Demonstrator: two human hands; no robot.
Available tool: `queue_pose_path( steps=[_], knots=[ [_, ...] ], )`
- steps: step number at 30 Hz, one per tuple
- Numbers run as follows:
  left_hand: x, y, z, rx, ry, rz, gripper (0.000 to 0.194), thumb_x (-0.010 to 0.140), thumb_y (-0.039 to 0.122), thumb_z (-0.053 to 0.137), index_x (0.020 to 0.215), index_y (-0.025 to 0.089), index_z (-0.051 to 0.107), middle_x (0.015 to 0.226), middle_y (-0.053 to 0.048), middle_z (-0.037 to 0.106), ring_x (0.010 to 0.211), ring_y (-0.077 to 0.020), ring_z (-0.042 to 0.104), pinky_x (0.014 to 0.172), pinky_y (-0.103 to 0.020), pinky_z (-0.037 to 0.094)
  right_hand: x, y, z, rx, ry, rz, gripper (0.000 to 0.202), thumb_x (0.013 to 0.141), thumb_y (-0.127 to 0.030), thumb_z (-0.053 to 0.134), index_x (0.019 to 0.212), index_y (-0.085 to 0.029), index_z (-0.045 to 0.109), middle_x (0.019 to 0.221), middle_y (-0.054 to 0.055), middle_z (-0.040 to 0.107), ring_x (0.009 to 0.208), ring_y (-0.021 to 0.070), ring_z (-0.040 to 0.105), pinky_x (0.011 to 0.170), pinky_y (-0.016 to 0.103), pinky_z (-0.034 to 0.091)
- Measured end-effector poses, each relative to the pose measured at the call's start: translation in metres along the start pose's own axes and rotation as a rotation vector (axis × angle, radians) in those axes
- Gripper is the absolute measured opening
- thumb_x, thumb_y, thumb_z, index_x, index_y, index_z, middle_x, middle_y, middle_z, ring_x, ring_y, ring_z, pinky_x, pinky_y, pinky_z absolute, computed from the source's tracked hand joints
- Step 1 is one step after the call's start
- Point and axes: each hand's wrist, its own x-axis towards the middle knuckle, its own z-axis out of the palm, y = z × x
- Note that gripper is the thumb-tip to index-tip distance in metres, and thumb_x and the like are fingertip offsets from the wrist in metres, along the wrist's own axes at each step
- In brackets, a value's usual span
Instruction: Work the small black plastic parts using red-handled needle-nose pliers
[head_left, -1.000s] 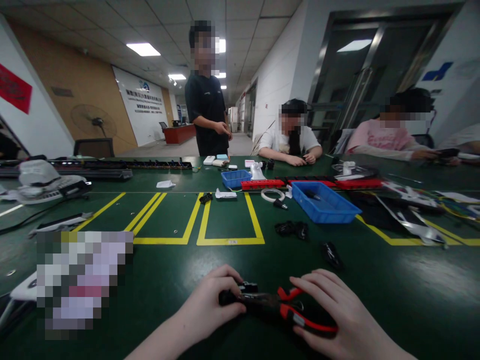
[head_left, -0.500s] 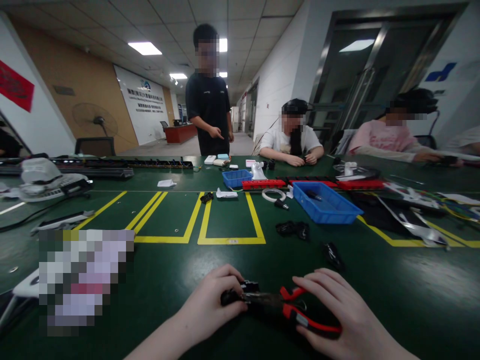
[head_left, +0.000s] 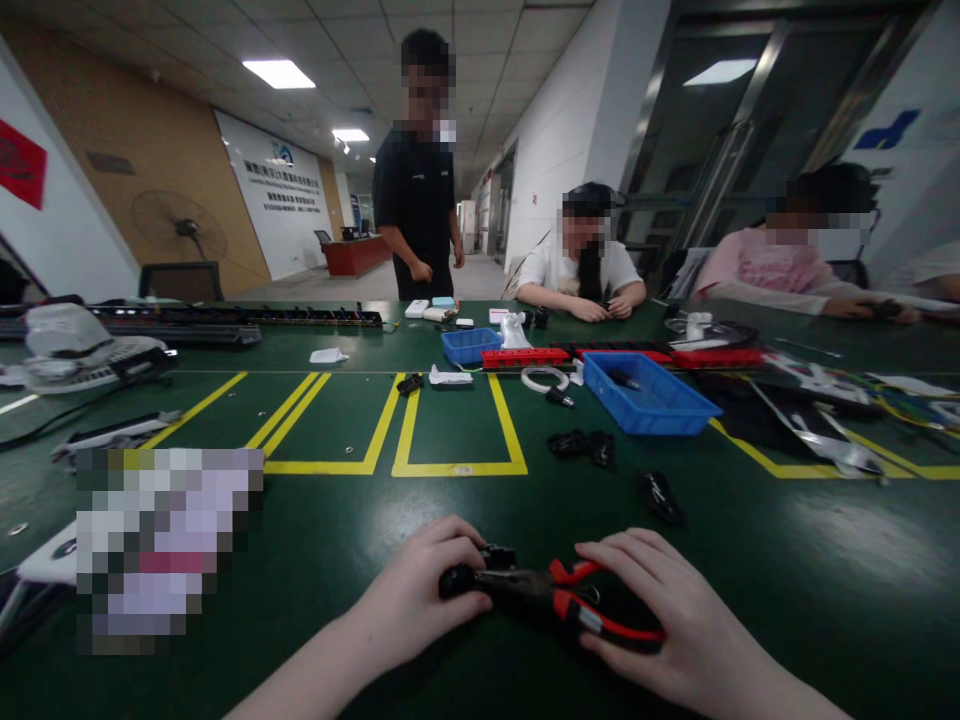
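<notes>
Fingers of my left hand (head_left: pixel 431 580) are wrapped round a small black part (head_left: pixel 456 581) near the table's front. My right hand (head_left: pixel 645 600) holds red-handled pliers (head_left: pixel 574 600), whose handles are spread apart. The plier jaws point left and meet the black part at my left fingertips; whether they grip it is too dark to tell. Another dark piece (head_left: pixel 499 556) shows just behind the jaws. Beyond my right hand lies a black bagged item (head_left: pixel 660 497) on the green table (head_left: pixel 315 540).
A blue tray (head_left: pixel 649 415), a smaller blue tray (head_left: pixel 471 347), black bagged pieces (head_left: pixel 581 447) and a white cable ring (head_left: pixel 545 379) lie farther back. At left is a blurred-out flat object (head_left: pixel 176 540). One person stands opposite; others sit at the right.
The view has shifted slightly. The standing person's hand has drawn in from its pointing pose. My hands keep their hold, and the pliers sit slightly farther left in the picture.
</notes>
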Motion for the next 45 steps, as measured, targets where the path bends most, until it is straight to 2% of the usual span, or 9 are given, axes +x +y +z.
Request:
queue_pose_path(
  steps=[4,8,14,30,36,45],
  knots=[
    [0.000,-0.001,0.000,-0.005,-0.006,0.012,0.009,0.083,0.016,0.069,0.091,0.020,0.067,0.117,-0.005,0.062,0.111,-0.0224,0.058,0.098,-0.041,0.046,0.001,0.000,-0.003,0.009,-0.020,0.020,0.051,0.074,-0.044,0.071,0.120,-0.024,0.061,0.101,0.007,0.071,0.090,0.0227,0.066,0.081,0.038,0.054],
    [-0.001,0.003,-0.003,-0.106,-0.020,0.017,0.008,0.085,0.017,0.068,0.092,0.019,0.067,0.115,-0.005,0.063,0.108,-0.0202,0.060,0.095,-0.038,0.048,0.003,0.000,-0.006,0.037,-0.018,0.025,0.047,0.073,-0.041,0.069,0.116,-0.023,0.061,0.098,0.006,0.071,0.085,0.0210,0.064,0.079,0.038,0.052],
    [-0.002,0.008,-0.008,-0.160,-0.038,0.020,0.015,0.079,0.017,0.074,0.090,0.018,0.065,0.116,-0.005,0.062,0.107,-0.0199,0.060,0.095,-0.037,0.049,0.005,0.000,-0.007,0.064,-0.007,0.006,0.045,0.075,-0.041,0.067,0.116,-0.023,0.059,0.097,0.005,0.071,0.081,0.0196,0.064,0.079,0.039,0.049],
    [-0.002,0.003,-0.006,-0.181,-0.039,0.061,0.012,0.084,0.018,0.071,0.094,0.019,0.065,0.117,-0.005,0.062,0.108,-0.0197,0.060,0.095,-0.036,0.049,0.008,-0.001,-0.006,0.035,0.051,-0.058,0.045,0.076,-0.042,0.065,0.117,-0.024,0.055,0.095,0.002,0.070,0.085,0.0210,0.065,0.106,0.049,0.031],
    [-0.002,0.006,-0.008,-0.200,0.014,0.068,0.011,0.084,0.018,0.071,0.093,0.018,0.065,0.116,-0.006,0.062,0.106,-0.0199,0.060,0.093,-0.036,0.050,0.010,-0.001,-0.008,-0.003,0.115,-0.067,0.045,0.074,-0.042,0.065,0.114,-0.025,0.058,0.094,0.003,0.070,0.093,0.0242,0.064,0.109,0.051,0.029],
    [-0.002,0.007,-0.010,-0.223,0.065,0.096,0.014,0.084,0.021,0.072,0.096,0.017,0.067,0.113,-0.006,0.064,0.104,-0.0197,0.061,0.091,-0.036,0.051,0.008,-0.001,-0.004,0.026,0.093,-0.009,0.040,0.076,-0.043,0.063,0.114,-0.028,0.058,0.096,0.003,0.069,0.096,0.0258,0.063,0.108,0.054,0.030]
  ],
)
